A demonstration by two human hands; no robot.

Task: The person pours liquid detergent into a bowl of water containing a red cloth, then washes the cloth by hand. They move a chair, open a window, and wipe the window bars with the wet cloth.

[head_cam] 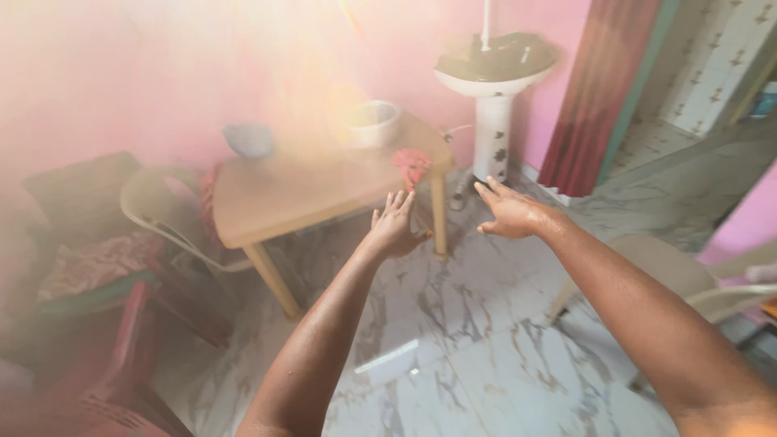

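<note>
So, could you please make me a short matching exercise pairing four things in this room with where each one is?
Things:
1. red cloth
2. pale bowl
3. pedestal sink
4. plastic chair

Places:
A. against the pink wall, beside the dark red curtain
B. at the left end of the wooden table
C. on the table's right corner, just beyond the left hand
D. on the table's far edge, near the wall

Pairs: 1-C, 2-D, 3-A, 4-B

Both hands are open and empty; the right hand reaches out over the marble floor.
</note>
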